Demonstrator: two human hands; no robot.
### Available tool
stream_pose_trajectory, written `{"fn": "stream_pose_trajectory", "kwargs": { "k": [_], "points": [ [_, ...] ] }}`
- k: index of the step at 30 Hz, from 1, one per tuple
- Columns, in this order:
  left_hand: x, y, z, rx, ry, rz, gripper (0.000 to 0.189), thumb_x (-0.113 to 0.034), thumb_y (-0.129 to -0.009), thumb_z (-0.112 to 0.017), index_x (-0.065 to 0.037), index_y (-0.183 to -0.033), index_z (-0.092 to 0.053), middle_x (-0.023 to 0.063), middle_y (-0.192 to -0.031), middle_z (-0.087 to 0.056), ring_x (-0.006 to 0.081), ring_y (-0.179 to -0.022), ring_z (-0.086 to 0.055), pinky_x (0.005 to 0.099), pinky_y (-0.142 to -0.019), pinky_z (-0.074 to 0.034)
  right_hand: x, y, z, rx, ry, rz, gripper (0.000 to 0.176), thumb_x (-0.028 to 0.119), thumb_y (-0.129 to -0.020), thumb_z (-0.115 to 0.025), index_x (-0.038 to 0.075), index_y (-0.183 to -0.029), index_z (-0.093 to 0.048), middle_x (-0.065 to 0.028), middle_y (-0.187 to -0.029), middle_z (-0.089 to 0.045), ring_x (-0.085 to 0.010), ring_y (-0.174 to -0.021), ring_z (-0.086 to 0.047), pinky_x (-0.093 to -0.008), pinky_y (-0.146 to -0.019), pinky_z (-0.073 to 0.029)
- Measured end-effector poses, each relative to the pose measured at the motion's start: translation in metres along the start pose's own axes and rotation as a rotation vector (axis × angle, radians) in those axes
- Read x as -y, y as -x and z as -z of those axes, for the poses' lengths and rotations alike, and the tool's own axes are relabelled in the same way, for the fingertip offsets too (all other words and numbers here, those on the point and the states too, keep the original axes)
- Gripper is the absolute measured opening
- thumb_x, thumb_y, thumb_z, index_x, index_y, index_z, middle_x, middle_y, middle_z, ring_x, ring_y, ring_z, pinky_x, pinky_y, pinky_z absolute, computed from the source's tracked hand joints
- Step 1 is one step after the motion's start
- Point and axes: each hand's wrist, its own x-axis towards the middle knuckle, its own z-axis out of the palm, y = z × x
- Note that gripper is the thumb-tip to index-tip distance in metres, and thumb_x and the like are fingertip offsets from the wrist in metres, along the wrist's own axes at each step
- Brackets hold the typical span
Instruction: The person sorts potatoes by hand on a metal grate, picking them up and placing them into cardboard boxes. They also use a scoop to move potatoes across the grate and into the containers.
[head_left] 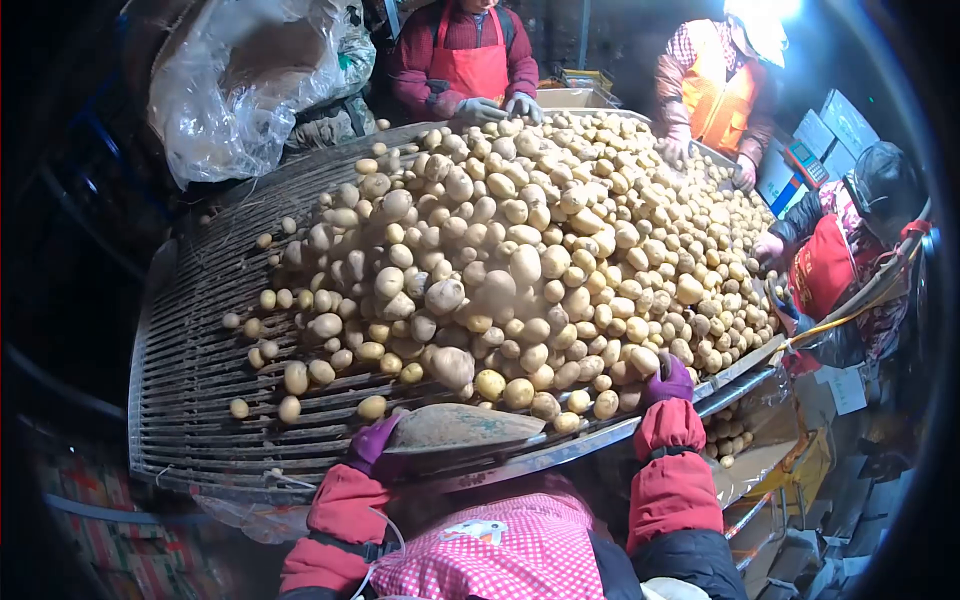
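A large heap of potatoes (pixel 560 250) covers much of a slatted metal sorting table (pixel 200 380). My left hand (pixel 372 442), in a purple glove, is at the near edge and closed on the left end of a flat, worn, grey-green board (pixel 465 427). This board lies along the rim, just in front of the nearest potatoes. My right hand (pixel 668 382), also purple-gloved, reaches over the near rim at the right. Its fingers look apart and touch potatoes at the heap's edge; part of the hand's inner side is hidden.
Across the table, a person in a red apron (pixel 470 70) and another in an orange vest (pixel 715 100) have hands at the heap. A third person (pixel 830 250) works at the right. Plastic sheeting (pixel 220 110) hangs back left. Below right, a box (pixel 755 455) holds potatoes.
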Motion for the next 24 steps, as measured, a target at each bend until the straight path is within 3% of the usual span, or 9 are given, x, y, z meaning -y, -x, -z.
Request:
{"fn": "stream_pose_trajectory", "kwargs": {
  "k": [3,4,8,9,13,16,19,24],
  "points": [
    [0.001,-0.003,0.001,0.092,-0.063,0.088,0.068,-0.038,-0.080,-0.062,-0.018,-0.143,-0.046,0.0135,-0.131,-0.062,0.0343,-0.112,-0.063,0.0436,-0.092,-0.051,0.003,0.000,0.001,-0.002,-0.005,-0.010,0.031,0.014,-0.083,-0.065,0.008,-0.113,-0.066,-0.0137,-0.111,-0.067,-0.0304,-0.107,-0.064,-0.0377,-0.094,-0.050],
    [0.003,-0.004,-0.002,-0.007,0.000,-0.067,0.066,-0.036,-0.082,-0.062,-0.019,-0.143,-0.045,0.0148,-0.126,-0.064,0.0358,-0.108,-0.065,0.0444,-0.089,-0.053,0.001,-0.001,0.000,0.011,0.000,-0.014,0.031,0.013,-0.083,-0.065,0.007,-0.113,-0.066,-0.0134,-0.111,-0.067,-0.0300,-0.107,-0.064,-0.0376,-0.095,-0.050],
    [0.017,-0.003,-0.007,0.112,-0.066,0.061,0.060,-0.030,-0.086,-0.059,-0.019,-0.143,-0.045,0.0172,-0.121,-0.065,0.0363,-0.106,-0.065,0.0446,-0.089,-0.051,-0.006,-0.001,-0.004,0.010,0.009,-0.032,0.037,0.018,-0.080,-0.068,0.011,-0.116,-0.066,-0.0121,-0.111,-0.068,-0.0303,-0.105,-0.065,-0.0393,-0.093,-0.051],
    [0.013,-0.001,-0.008,0.031,-0.051,-0.026,0.060,-0.029,-0.087,-0.058,-0.019,-0.144,-0.044,0.0179,-0.121,-0.065,0.0363,-0.107,-0.065,0.0448,-0.089,-0.051,-0.012,-0.001,-0.009,-0.010,-0.059,-0.022,0.037,0.015,-0.079,-0.068,0.011,-0.116,-0.066,-0.0120,-0.110,-0.068,-0.0299,-0.104,-0.065,-0.0386,-0.092,-0.051],
    [-0.020,-0.005,0.013,0.081,0.034,0.019,0.062,-0.038,-0.082,-0.062,-0.019,-0.139,-0.046,0.0181,-0.118,-0.066,0.0379,-0.107,-0.064,0.0485,-0.089,-0.050,-0.017,-0.003,-0.012,0.038,-0.137,-0.062,0.035,0.012,-0.081,-0.067,0.006,-0.116,-0.066,-0.0141,-0.112,-0.068,-0.0287,-0.105,-0.066,-0.0362,-0.094,-0.050],
    [-0.024,-0.008,0.010,0.092,-0.068,0.073,0.059,-0.037,-0.083,-0.060,-0.023,-0.139,-0.047,0.0172,-0.109,-0.068,0.0400,-0.102,-0.065,0.0499,-0.085,-0.050,-0.032,-0.006,-0.021,0.029,-0.098,-0.023,0.036,0.011,-0.081,-0.067,0.005,-0.116,-0.066,-0.0145,-0.113,-0.067,-0.0287,-0.107,-0.065,-0.0357,-0.096,-0.050],
    [0.026,-0.005,-0.020,0.084,-0.133,0.096,0.058,-0.034,-0.086,-0.058,-0.023,-0.141,-0.046,0.0169,-0.107,-0.068,0.0386,-0.101,-0.066,0.0485,-0.084,-0.052,-0.027,-0.006,-0.018,0.066,-0.150,-0.080,0.035,0.010,-0.082,-0.067,0.003,-0.116,-0.065,-0.0155,-0.114,-0.067,-0.0278,-0.108,-0.065,-0.0357,-0.096,-0.049],
    [0.000,-0.006,-0.001,0.102,-0.062,0.026,0.060,-0.035,-0.085,-0.060,-0.016,-0.141,-0.046,0.0136,-0.127,-0.064,0.0327,-0.113,-0.063,0.0440,-0.092,-0.051,-0.034,-0.007,-0.020,0.061,-0.183,-0.058,0.035,0.010,-0.084,-0.067,0.003,-0.118,-0.065,-0.0155,-0.114,-0.067,-0.0281,-0.109,-0.065,-0.0358,-0.097,-0.049]
  ]
}}
